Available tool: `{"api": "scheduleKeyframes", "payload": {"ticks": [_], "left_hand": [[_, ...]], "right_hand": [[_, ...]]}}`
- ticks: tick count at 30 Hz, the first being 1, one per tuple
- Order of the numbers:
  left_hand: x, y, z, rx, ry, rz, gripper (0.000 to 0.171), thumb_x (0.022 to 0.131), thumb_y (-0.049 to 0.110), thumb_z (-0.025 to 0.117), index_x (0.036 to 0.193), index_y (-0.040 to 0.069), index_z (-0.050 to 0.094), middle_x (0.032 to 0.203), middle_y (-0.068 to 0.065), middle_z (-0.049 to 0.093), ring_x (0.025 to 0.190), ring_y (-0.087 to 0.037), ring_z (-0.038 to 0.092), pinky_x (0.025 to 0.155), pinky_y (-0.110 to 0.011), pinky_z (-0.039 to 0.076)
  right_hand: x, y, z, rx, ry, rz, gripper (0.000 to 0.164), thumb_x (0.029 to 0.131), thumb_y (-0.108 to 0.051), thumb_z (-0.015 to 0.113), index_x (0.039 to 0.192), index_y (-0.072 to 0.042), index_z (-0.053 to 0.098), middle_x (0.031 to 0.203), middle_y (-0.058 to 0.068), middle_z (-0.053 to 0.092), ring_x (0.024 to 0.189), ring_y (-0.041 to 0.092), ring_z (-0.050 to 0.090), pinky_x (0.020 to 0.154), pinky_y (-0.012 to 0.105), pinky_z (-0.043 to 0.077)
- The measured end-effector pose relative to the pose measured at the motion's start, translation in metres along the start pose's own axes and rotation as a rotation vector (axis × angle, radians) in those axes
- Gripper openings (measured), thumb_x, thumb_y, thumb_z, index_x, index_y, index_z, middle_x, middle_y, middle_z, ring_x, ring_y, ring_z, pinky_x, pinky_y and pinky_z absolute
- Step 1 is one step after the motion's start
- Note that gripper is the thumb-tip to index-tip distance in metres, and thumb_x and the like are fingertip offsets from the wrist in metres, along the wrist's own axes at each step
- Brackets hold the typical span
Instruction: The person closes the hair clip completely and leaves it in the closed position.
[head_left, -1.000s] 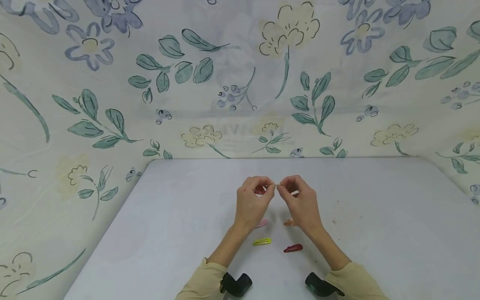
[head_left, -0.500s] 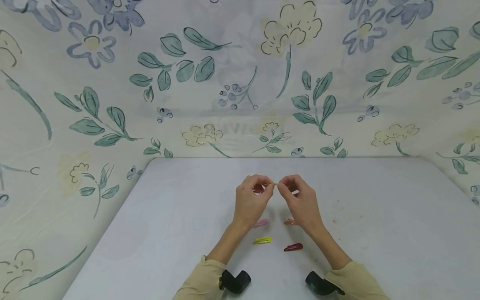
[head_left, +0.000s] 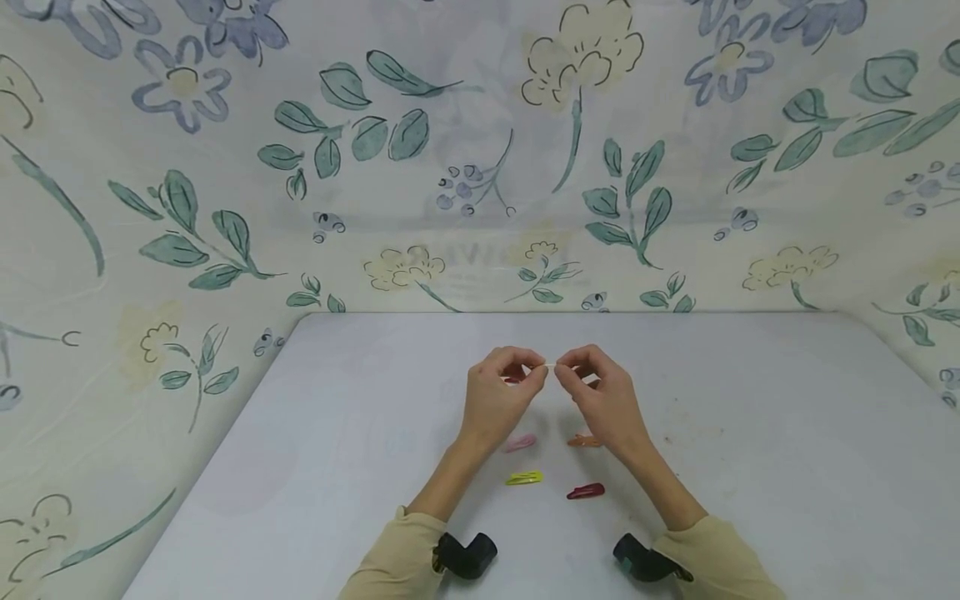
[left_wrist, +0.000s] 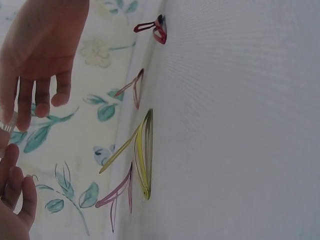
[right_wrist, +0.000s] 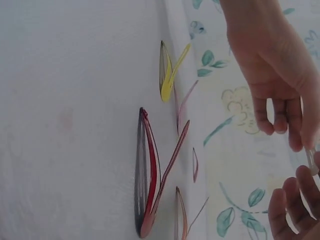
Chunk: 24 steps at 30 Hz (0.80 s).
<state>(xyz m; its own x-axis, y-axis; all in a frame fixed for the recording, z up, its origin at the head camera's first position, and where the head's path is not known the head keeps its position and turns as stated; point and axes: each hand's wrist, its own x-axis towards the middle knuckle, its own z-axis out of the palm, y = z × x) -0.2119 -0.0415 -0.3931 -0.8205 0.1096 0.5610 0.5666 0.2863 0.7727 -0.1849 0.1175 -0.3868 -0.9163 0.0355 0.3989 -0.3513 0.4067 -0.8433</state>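
Observation:
My left hand point(head_left: 497, 400) and my right hand point(head_left: 606, 400) are raised above the table, fingertips almost meeting. Between them they pinch a small whitish hair clip point(head_left: 551, 365), one end in each hand. In the left wrist view the pale clip point(left_wrist: 8, 125) shows narrow prongs, partly covered by fingers. Below the hands lie a pink hair clip point(head_left: 520, 442), an orange hair clip point(head_left: 584, 441), a yellow hair clip point(head_left: 524, 477) and a dark red hair clip point(head_left: 586, 491). The wrist views show these snapped open. Another red clip point(head_left: 513, 381) shows partly behind the left fingers.
The white table point(head_left: 360, 467) spreads out around the clips. A cloth with flowers and leaves point(head_left: 480, 167) hangs along its back and left side. A black wrist device point(head_left: 467, 557) is worn at each sleeve cuff.
Both hands keep pinching the whitish clip and stay nearly in place. The forearms have spread slightly apart, showing more of the pink and orange clips.

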Motion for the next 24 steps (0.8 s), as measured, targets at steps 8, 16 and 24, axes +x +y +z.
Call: {"api": "scheduleKeyframes", "payload": {"ticks": [8,16,24], "left_hand": [[0.000,-0.002,-0.001,0.046,-0.027,0.008,0.008,0.085,0.004,0.073,0.093,0.004,0.073,0.088,-0.006,0.070,0.077,-0.022,0.060,0.072,-0.035,0.057],[0.001,-0.006,-0.002,0.131,-0.057,0.081,0.013,0.083,0.002,0.073,0.096,0.004,0.074,0.087,-0.006,0.070,0.076,-0.025,0.061,0.071,-0.037,0.057],[0.010,-0.008,-0.011,0.261,-0.112,0.123,0.008,0.084,0.005,0.074,0.092,0.007,0.074,0.081,-0.003,0.068,0.078,-0.018,0.058,0.069,-0.037,0.054]], "right_hand": [[0.000,0.008,0.000,-0.056,-0.018,-0.068,0.015,0.092,-0.009,0.068,0.106,-0.006,0.066,0.101,0.006,0.068,0.086,0.018,0.060,0.071,0.024,0.051],[0.003,0.010,-0.003,-0.294,-0.021,-0.197,0.025,0.089,-0.006,0.072,0.113,-0.007,0.068,0.102,0.005,0.068,0.080,0.015,0.059,0.067,0.025,0.053],[0.006,0.010,-0.005,-0.353,-0.058,-0.210,0.023,0.089,-0.008,0.073,0.112,-0.007,0.071,0.096,0.004,0.066,0.080,0.014,0.058,0.067,0.026,0.053]]}}
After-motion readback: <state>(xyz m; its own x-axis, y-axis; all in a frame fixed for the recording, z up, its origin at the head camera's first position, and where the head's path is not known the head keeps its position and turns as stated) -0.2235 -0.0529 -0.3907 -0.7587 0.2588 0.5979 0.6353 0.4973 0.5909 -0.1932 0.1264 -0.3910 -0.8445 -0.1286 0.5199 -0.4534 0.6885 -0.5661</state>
